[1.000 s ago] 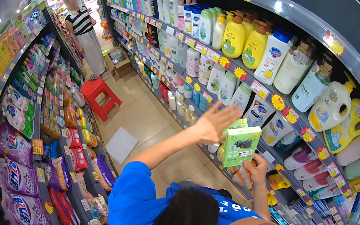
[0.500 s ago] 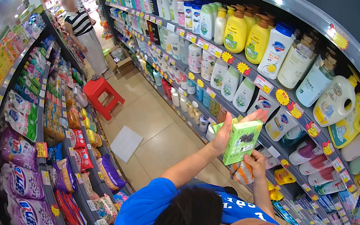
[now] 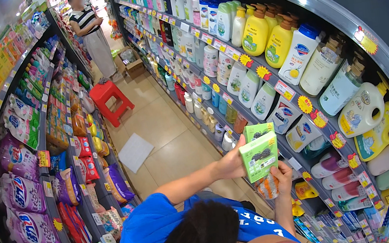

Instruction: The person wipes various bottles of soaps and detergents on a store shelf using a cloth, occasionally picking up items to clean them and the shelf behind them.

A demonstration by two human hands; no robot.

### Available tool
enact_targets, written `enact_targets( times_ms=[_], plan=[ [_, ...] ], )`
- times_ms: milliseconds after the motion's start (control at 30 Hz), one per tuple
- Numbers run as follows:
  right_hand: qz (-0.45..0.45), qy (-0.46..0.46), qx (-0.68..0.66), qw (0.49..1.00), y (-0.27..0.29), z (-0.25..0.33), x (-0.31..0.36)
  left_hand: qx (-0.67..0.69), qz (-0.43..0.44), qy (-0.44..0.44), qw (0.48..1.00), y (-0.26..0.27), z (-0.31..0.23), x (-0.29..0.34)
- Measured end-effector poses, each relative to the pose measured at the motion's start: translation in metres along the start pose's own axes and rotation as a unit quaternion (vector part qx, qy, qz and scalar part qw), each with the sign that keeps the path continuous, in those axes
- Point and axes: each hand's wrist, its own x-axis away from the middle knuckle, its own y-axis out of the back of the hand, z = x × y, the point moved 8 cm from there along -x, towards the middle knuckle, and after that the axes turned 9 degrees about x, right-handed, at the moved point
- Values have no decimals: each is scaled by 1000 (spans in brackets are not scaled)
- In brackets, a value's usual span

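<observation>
Two light-green boxes printed with dark berries are held together in front of the right-hand shelf. The front green box [image 3: 260,156] overlaps the rear green box [image 3: 259,129], whose top shows above it. My left hand [image 3: 231,162] is closed on their left side, its fingers partly hidden behind them. At the lower right edge, my right hand [image 3: 282,179] grips the front box with the thumb near its face. An orange-and-white striped round item [image 3: 267,187] sits just below the boxes against my right hand; I cannot make out its kind.
Bottles [image 3: 255,32] of toiletries crowd the long shelf on the right. Bagged goods [image 3: 24,189] fill the left shelf. On the aisle floor stand a red stool [image 3: 111,101], a flat white sheet [image 3: 136,153] and a carton [image 3: 134,69]. Another person [image 3: 91,36] stands at the far end.
My left hand has drawn back from spread fingers behind the boxes to a hold on their left side. The rear box now shows more above the front one. The far person's hands came together.
</observation>
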Motion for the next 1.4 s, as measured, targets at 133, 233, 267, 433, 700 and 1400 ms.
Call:
enact_targets(
  times_ms=[133,233,267,433,700,1400],
  plan=[
    [12,-21,9,1000,22,10,-5,-46,108,103,988,-7,-12,33],
    [-8,-15,40,999,43,13,-3,-38,182,-17,982,-51,-75,42],
    [-10,-23,48,999,47,11,-1,-38,204,-73,975,-62,-94,44],
    [-48,-24,62,997,38,2,-1,-136,12,-254,958,-16,-119,26],
    [-91,8,8,996,-13,23,-21,-287,-210,-281,891,36,-90,2],
    [-68,18,-4,998,-15,12,-11,-393,-143,-360,834,24,-56,-4]
  ],
)
